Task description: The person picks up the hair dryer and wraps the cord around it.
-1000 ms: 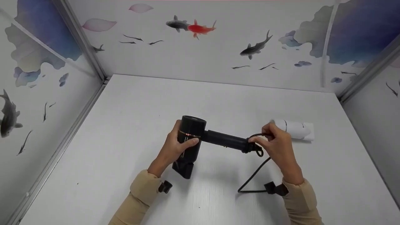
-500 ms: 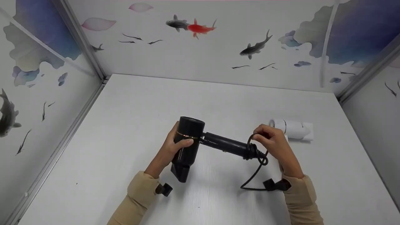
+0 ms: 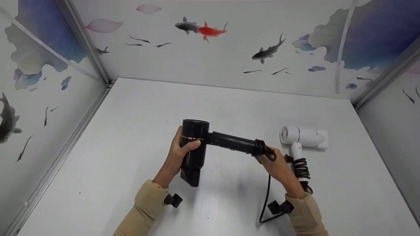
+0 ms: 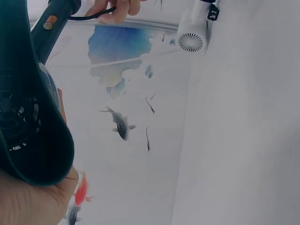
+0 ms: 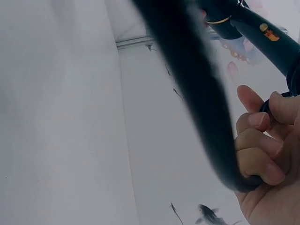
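My left hand (image 3: 177, 154) grips the barrel of a black hair dryer (image 3: 196, 131), thumb across its front, nozzle toward me. The dryer is raised above the table, its handle (image 3: 233, 143) pointing right. Around the handle's end are turns of the black cord (image 3: 261, 147). Beneath that end my right hand (image 3: 277, 167) holds the cord; the right wrist view shows the cord (image 5: 201, 108) running through its curled fingers (image 5: 258, 140). A loose length hangs below and bends back toward the right wrist. In the left wrist view the dryer's nozzle (image 4: 37, 154) fills the left side.
A white hair dryer (image 3: 308, 137) lies on the white table (image 3: 137, 111) at the right, its dark cord (image 3: 301, 168) coiled round its handle. Walls printed with fish (image 3: 269, 52) enclose the back and sides. A small black wrist mount (image 3: 174, 200) sits on each sleeve.
My right hand has moved from above the handle's end down and under it, carrying the cord round. The white dryer's handle has come into sight. The black dryer has shifted slightly left.
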`<state>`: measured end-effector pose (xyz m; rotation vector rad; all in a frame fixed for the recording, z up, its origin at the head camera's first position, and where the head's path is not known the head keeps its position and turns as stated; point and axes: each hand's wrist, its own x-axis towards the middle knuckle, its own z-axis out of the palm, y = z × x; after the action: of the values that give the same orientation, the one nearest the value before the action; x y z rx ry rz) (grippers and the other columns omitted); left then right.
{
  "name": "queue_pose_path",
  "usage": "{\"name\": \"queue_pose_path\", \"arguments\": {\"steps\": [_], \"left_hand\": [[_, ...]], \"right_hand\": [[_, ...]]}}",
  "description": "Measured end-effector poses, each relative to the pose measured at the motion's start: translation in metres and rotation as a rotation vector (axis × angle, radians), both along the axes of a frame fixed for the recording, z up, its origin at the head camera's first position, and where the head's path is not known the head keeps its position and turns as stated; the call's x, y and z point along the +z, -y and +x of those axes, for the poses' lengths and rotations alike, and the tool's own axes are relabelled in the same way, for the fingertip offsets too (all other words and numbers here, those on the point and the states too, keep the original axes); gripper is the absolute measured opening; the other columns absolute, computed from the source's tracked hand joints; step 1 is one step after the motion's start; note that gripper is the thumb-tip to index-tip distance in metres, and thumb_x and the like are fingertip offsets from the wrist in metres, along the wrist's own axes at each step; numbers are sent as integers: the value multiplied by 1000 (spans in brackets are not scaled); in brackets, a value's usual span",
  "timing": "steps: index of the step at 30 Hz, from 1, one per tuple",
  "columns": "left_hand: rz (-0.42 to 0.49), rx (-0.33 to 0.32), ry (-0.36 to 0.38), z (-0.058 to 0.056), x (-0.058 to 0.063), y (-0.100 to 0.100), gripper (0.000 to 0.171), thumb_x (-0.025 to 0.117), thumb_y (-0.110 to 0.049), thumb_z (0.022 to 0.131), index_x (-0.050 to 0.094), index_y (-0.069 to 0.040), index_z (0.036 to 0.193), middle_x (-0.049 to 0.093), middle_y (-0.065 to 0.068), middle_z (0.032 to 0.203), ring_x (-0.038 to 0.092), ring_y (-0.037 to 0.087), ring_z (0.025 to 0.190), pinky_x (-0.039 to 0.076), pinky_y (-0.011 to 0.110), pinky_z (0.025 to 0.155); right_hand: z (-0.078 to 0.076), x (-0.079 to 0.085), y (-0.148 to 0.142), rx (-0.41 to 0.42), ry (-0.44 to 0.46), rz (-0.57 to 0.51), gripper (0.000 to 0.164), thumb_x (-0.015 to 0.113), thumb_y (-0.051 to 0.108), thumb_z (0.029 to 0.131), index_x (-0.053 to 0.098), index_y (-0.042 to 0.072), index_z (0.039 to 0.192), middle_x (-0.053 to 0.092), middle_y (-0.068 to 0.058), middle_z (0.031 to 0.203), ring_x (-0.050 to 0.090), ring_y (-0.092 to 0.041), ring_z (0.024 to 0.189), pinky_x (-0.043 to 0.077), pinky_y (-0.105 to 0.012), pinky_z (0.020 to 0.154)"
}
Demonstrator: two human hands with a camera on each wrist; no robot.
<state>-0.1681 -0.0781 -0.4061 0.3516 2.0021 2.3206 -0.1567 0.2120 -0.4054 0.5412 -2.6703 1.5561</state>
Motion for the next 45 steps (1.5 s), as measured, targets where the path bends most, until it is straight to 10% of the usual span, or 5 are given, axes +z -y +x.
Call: {"name": "queue_pose_path", "arguments": {"steps": [9,17,31,45], "left_hand": [[43,80,29,-1,3,-7,51,62,-29,79,41,-14,122,53,6,99,54,20,86,47,35,73],[10,175,-7,-2,2,-10,52,62,-27,80,39,-12,124,54,6,102,56,21,87,48,34,75],[-48,236,14,-7,-3,-6,52,63,-30,82,39,-15,126,54,8,105,59,21,88,49,34,76],[-223,172,16,-5,-1,-8,53,64,-34,84,37,-14,126,57,11,101,61,20,85,52,33,72]], "right_hand": [[18,24,29,65,-82,35,25,39,-3,96,60,-4,111,41,0,61,32,2,54,31,-18,50],[19,1,28,156,58,28,38,37,8,100,36,-5,136,49,-4,74,41,-6,60,37,-21,53],[29,6,26,42,-176,136,27,42,10,99,56,-1,119,47,11,65,38,1,55,37,-20,52],[25,15,16,-98,-641,58,20,62,-11,80,65,1,96,59,-1,72,43,-2,57,36,-12,50]]}}
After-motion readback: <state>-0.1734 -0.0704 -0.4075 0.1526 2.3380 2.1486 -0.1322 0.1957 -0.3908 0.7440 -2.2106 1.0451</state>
